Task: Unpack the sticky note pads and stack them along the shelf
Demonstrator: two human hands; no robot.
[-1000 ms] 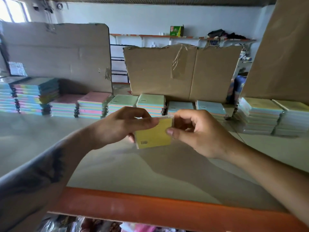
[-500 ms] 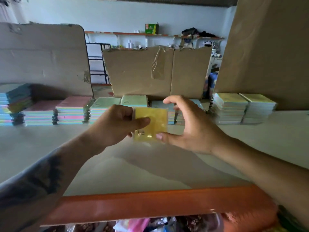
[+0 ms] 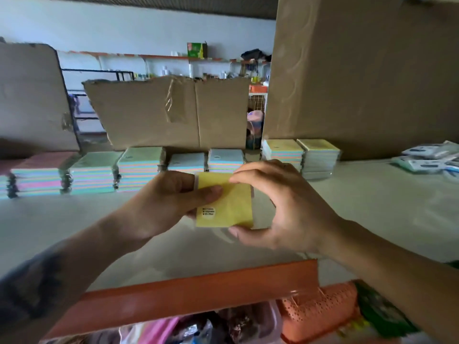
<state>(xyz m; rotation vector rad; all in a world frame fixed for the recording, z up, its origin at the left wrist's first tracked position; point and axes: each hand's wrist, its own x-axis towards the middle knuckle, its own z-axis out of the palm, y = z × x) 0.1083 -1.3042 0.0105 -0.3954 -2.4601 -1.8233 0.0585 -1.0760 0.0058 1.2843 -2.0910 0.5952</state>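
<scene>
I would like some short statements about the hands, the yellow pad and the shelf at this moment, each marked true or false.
1. The left hand holds the square yellow sticky note pad with its thumb across the top face. True.
2. The yellow pad lies flat on the pale shelf board. False: both hands hold it above the board.
3. The right hand touches the pad at its far and near edges. True.
4. The row of pastel pad stacks stands at the shelf's front edge. False: it stands at the back, against the brown cardboard sheets.
5. The shelf's front rail is blue. False: it is orange.
</scene>
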